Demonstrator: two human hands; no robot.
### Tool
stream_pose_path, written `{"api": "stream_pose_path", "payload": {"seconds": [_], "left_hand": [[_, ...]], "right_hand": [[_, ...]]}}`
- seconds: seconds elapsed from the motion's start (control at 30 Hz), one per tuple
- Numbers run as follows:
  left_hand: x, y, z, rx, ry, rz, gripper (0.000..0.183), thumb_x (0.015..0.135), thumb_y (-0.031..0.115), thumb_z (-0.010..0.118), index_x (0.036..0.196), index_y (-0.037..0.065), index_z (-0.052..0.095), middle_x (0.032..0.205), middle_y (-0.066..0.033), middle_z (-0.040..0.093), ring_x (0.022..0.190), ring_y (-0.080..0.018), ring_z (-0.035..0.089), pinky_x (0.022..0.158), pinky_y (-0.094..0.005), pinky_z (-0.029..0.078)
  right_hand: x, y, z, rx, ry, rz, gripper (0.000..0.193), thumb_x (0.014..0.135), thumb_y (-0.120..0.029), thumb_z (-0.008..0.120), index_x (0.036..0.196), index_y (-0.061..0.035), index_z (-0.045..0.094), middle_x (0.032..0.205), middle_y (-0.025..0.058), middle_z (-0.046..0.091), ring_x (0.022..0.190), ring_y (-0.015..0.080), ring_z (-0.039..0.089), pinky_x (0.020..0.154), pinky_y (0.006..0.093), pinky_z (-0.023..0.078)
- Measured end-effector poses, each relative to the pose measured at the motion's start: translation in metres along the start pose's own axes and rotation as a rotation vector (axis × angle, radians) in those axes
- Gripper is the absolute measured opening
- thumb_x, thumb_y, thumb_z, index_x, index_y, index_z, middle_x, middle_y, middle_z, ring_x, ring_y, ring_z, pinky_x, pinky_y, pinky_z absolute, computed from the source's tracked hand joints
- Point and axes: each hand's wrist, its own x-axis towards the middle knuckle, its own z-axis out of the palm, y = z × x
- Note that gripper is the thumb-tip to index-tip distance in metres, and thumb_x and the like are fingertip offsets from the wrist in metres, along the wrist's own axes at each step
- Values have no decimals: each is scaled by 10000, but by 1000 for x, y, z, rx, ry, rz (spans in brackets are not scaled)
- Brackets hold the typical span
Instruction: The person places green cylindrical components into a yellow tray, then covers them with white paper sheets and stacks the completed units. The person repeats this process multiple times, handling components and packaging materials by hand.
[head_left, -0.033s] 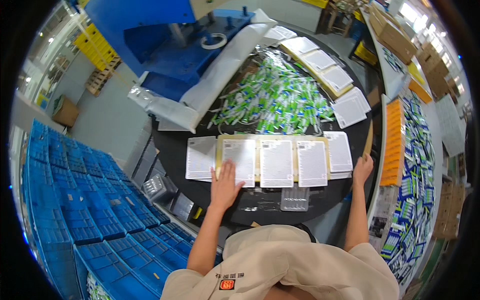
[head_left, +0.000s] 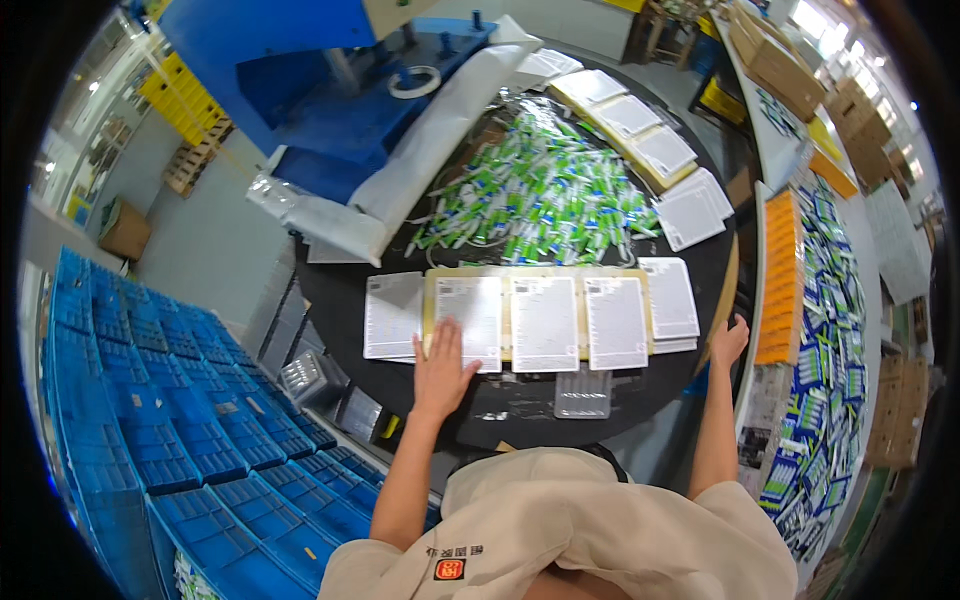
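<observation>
My left hand (head_left: 444,372) lies flat with its fingers stretched over a white printed card (head_left: 475,305). That card is in a row on a yellow fixture (head_left: 505,350) at the near side of a round black table (head_left: 400,395). Two more white cards (head_left: 543,325) lie to its right on the fixture. Stacks of cards flank it, one at the left (head_left: 391,315) and one at the right (head_left: 670,300). Past the table's right edge, my right hand (head_left: 729,342) hangs with fingers loosely apart and nothing visible in it. A clear ribbed plastic blister (head_left: 583,393) sits just in front of the cards.
Behind the row spreads a heap of slim green, white and blue sticks (head_left: 545,190). Another card-covered yellow fixture (head_left: 655,178) stands back right. A blue machine (head_left: 340,110) rises back left. Blue crates (head_left: 190,400) line the left; packed goods (head_left: 825,370) cover the right bench.
My right hand has come off the table's tan right edge and its fingers have loosened. My left hand stays on the same card. The whole view has shifted slightly.
</observation>
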Motion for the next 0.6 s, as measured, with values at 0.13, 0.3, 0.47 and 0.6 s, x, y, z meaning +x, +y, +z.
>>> {"api": "stream_pose_path", "payload": {"seconds": [0.13, 0.3, 0.47, 0.6], "left_hand": [[6, 29, -15, -77, 129, 86, 650, 985, 341, 611, 1497, 2, 398, 1595, -161, 371, 1514, -311, 293, 1224, -619, 124], [3, 90, -19, -274, 177, 349, 523, 961, 212, 662, 1428, 40, 503, 1477, -161, 508, 1398, -332, 458, 1214, -564, 216], [-47, 70, -12, -531, 505, 54, 203, 980, 135, 619, 1129, 8, 672, 1109, -160, 691, 993, -322, 660, 924, -433, 492], [-85, 6, 17, -1052, 887, -635, 216, 1043, 179, 485, 992, 45, 646, 933, -64, 621, 838, -182, 591, 785, -310, 485]], "right_hand": [[40, 133, 67, 169, -312, 473, 593, 914, -392, 630, 1196, 129, 650, 1160, 281, 700, 1138, 425, 656, 975, 479, 497], [13, 144, 128, 1179, -437, 963, 371, 1071, -270, 498, 1280, 14, 612, 1209, 165, 684, 1057, 340, 669, 905, 491, 547], [-24, 111, 101, 1131, -417, 868, 333, 1057, -214, 541, 1259, 37, 627, 1174, 170, 693, 1014, 307, 673, 886, 460, 542], [-97, 90, 68, 1193, -393, 848, 303, 1067, -180, 497, 1250, 35, 607, 1169, 150, 682, 1023, 284, 665, 889, 451, 544]]}}
